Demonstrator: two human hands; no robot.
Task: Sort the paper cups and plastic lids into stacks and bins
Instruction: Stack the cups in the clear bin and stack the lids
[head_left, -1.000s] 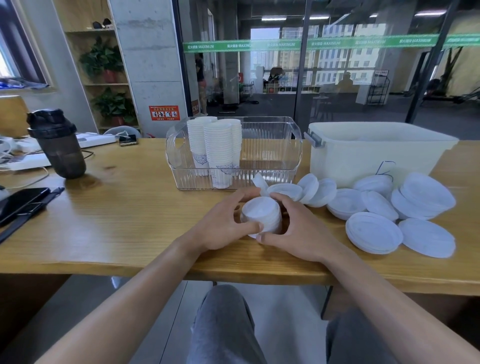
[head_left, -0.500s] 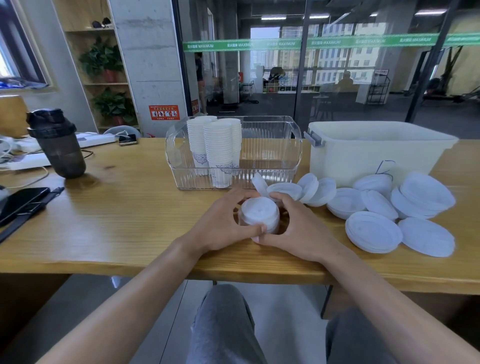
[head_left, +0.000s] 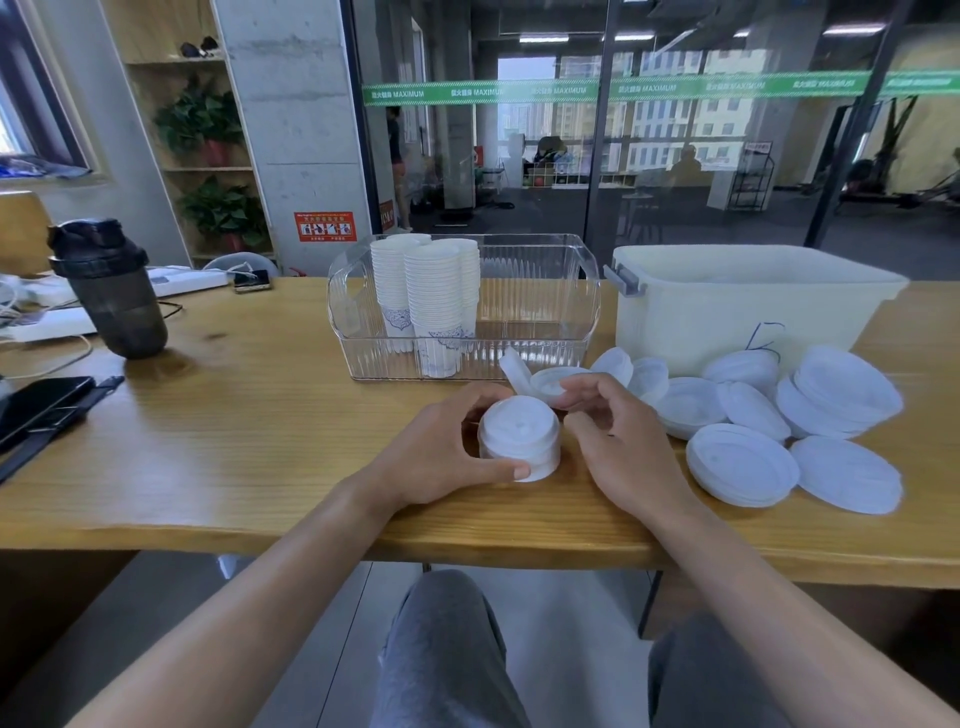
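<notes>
Wooden table (head_left: 234, 441), lid stack (head_left: 519, 436) between fingers (head_left: 498, 470)

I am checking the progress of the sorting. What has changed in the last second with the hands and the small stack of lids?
The right hand has let go of the small stack of lids and opened, moving slightly right. The left hand still holds the stack, which has not moved. The loose lids, the paper cups and both bins are unchanged.
</notes>
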